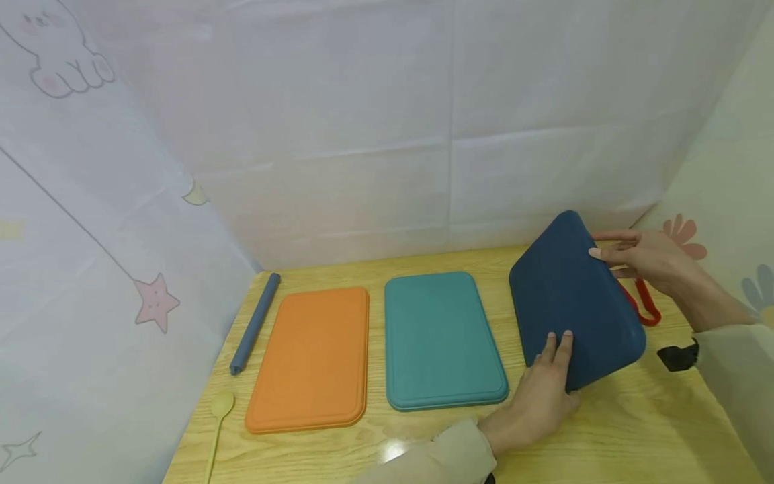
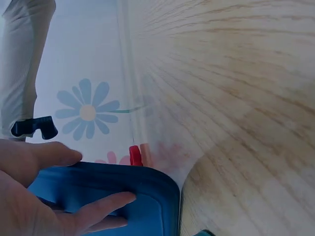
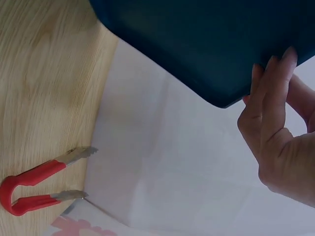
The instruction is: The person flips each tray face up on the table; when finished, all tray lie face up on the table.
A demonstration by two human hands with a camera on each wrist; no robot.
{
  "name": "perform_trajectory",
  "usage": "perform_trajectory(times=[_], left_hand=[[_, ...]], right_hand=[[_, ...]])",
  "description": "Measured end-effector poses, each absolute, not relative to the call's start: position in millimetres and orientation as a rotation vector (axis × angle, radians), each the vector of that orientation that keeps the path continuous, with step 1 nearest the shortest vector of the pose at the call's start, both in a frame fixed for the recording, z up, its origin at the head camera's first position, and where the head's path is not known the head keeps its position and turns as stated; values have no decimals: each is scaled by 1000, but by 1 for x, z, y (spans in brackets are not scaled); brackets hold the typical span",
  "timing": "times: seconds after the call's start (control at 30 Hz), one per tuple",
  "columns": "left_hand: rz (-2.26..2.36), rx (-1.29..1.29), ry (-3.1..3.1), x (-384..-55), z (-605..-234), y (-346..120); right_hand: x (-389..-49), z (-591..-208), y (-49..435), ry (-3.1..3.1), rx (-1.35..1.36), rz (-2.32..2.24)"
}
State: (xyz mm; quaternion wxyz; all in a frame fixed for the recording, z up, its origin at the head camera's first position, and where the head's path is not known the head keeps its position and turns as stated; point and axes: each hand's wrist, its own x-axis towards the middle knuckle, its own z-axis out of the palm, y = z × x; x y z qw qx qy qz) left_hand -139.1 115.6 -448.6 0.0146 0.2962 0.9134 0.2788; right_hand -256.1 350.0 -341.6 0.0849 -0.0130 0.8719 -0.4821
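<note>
So the navy board (image 1: 565,289) was at about 3 o'clock from the teal board (image 1: 444,336) in the middle, tipped up at a slant with one broad face toward the wearer. Couldn't tell if its low corner touched the table (image 1: 635,444). Both hands had it: the left hand (image 1: 538,400) gripped the edge at its 6 o'clock, fingers spread over the face, and the right hand (image 1: 656,259) pinched the rim around its 2 o'clock, thumb in front and other fingers behind.

My guess on handling: fairly light for its size, stiff, not fragile, but a bit slick since the surface looked so smooth. I'd have gone for opposite edges, thumb one side and fingers the other, pretty much that grip. The rounded corners seemed the worst bit to trust.

Material looked like matte molded plastic, a flat rectangle with an inset line near the rim. The teal one and the orange board (image 1: 308,356) at 9 o'clock had similar shapes and raised borders. Farther out at 9 was a slim blue rod (image 1: 255,324), with a yellow-green spoon (image 1: 222,405) nearer 8. Red-handled tongs (image 3: 34,174) with toothed metal tips lay just past the navy one at 3, on pale, streaky wood grain.
</note>
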Motion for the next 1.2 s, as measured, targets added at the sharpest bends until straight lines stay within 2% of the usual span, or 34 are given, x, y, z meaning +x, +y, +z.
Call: perform_trajectory(times=[0.27, 0.6, 0.93, 1.2], left_hand=[[1124, 1153, 2931, -139, -447, 112], [1283, 1267, 2922, -143, -423, 109], [1431, 1150, 2799, -149, -394, 95], [1497, 962, 2665, -156, -377, 85]], right_hand=[[-257, -335, 337, 2585, -4, -1495], [-259, -328, 306, 2601, 3, -1473], [-265, -326, 275, 2569, -13, -1629], [-270, -328, 258, 2567, 3, -1699]])
